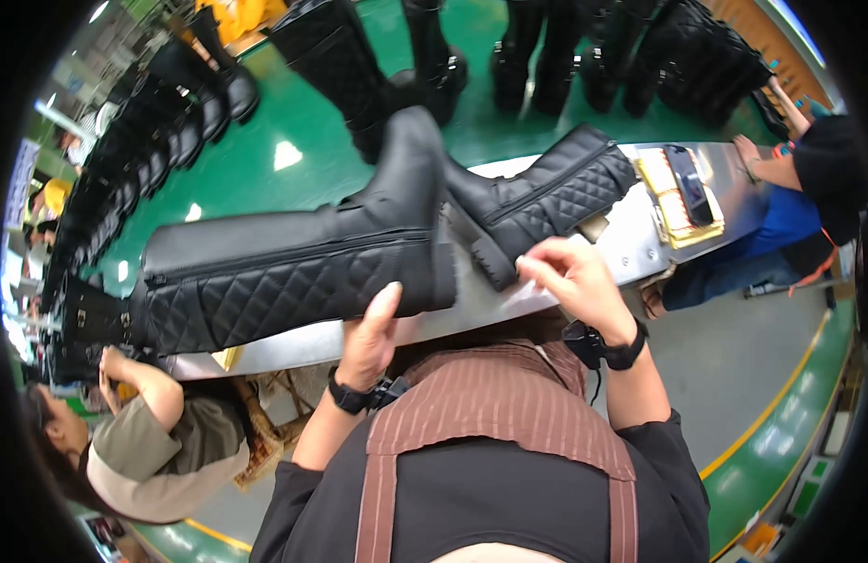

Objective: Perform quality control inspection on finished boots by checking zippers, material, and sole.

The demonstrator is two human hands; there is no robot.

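A tall black boot (293, 272) with a quilted side panel and a long zip lies on its side in front of me, its shaft to the left and its toe pointing away. My left hand (372, 336) grips its lower edge near the heel, thumb on the quilting and the other fingers mostly hidden. A matching boot (556, 188) lies to the right, its shaft angled up and right and its sole partly turned to me. Close by that boot's heel, my right hand (576, 281) has thumb and forefinger pinched together; whatever is between them is too small to make out.
Under the boots runs a metal-edged worktop (631, 246), with a green table (284, 178) beyond. A phone (687, 185) lies on yellow-edged papers (661, 178) at the right. Rows of black boots (537, 56) stand at the back and left. Other people sit left (171, 441) and right (800, 188).
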